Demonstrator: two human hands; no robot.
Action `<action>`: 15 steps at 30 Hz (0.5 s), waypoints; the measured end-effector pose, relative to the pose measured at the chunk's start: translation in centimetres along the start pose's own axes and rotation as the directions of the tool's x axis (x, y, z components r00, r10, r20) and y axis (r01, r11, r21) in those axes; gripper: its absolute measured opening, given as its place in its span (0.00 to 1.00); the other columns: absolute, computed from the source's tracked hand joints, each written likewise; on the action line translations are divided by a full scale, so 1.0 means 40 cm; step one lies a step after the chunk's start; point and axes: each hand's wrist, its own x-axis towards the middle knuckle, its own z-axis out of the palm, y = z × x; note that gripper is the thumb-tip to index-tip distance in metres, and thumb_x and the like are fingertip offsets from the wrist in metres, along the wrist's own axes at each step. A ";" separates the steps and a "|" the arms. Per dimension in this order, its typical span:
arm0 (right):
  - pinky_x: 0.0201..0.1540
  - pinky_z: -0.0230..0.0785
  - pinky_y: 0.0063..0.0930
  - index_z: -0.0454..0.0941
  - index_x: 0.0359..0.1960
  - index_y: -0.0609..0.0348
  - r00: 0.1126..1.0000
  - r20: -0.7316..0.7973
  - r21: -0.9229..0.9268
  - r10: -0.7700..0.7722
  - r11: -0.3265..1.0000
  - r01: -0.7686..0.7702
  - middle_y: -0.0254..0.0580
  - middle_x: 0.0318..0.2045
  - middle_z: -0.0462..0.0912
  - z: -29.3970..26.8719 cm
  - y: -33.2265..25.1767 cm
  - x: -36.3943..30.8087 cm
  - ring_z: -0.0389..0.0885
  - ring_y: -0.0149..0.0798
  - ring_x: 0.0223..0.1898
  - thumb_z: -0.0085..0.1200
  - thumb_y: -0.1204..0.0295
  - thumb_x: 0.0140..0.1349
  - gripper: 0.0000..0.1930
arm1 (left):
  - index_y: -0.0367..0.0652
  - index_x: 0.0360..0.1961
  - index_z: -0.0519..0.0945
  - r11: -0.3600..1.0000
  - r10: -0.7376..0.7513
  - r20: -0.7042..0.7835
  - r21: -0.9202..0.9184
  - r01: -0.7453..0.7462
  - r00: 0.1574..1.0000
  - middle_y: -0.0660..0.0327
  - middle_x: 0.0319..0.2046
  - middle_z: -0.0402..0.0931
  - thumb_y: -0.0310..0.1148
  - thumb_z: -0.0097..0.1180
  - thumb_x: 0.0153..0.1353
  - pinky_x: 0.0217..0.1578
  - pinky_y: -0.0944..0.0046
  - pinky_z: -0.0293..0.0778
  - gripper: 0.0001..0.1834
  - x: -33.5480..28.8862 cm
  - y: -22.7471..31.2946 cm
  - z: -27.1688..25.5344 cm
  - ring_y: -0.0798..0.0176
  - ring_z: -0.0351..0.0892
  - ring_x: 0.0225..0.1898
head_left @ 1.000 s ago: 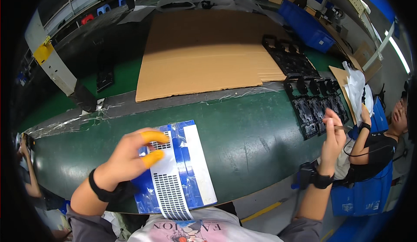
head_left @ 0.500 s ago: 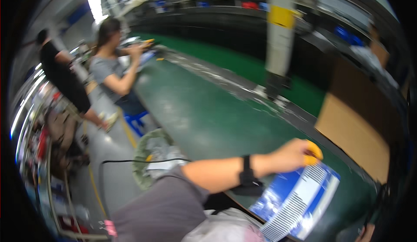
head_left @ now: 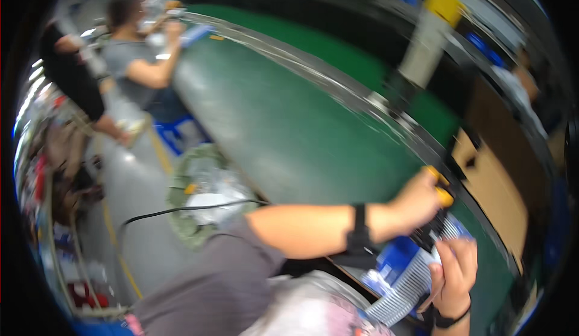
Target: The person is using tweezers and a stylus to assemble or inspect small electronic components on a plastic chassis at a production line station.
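Blue-and-white package: flat, lying at the near edge of the green belt, lower right of the view, partly overhanging toward the person. Blue half with a white panel of fine ribbed lines along its near end.
Black part: small dark piece sitting on top of the package, just under the left hand; too blurred to tell what it is.
Left hand: reaching across the body to the right, fingers curled down and pressing on the black part and the package top. Fingertips are wearing orange-yellow finger cots. Black wristband on the forearm.
Right hand: coming up from the lower edge, fingers closed on the package's right edge, thumb on top. Dark band at the wrist.
Grip state: both hands are bearing on the package; the right is pinching it, the left is pressing rather than wrapping, so cannot tell if the left is truly clamping.
Belt: green, running diagonally from upper left to lower right, with a metal rail along its far side.
Cardboard sheet: brown, lying on the belt beyond the hands, at right.
Post: pale upright column with a yellow patch, standing behind the belt.
Co-workers: a person in a grey shirt is working at the far end of the belt, upper left; another in black is standing beside them.
Floor: a round basket with crumpled plastic is sitting left of the belt, a black cable running past it.
Image: heavy motion blur throughout.
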 end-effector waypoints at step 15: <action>0.28 0.73 0.23 0.71 0.32 0.71 0.282 0.318 0.884 0.905 -0.177 -0.432 0.50 0.27 0.76 0.087 0.095 -0.140 0.78 0.38 0.27 0.48 0.78 0.53 0.07 | 0.44 0.43 0.64 0.921 -0.128 0.015 -0.371 0.124 0.992 0.62 0.33 0.70 0.27 0.43 0.56 0.30 0.68 0.72 0.12 0.019 0.006 -0.021 0.69 0.72 0.31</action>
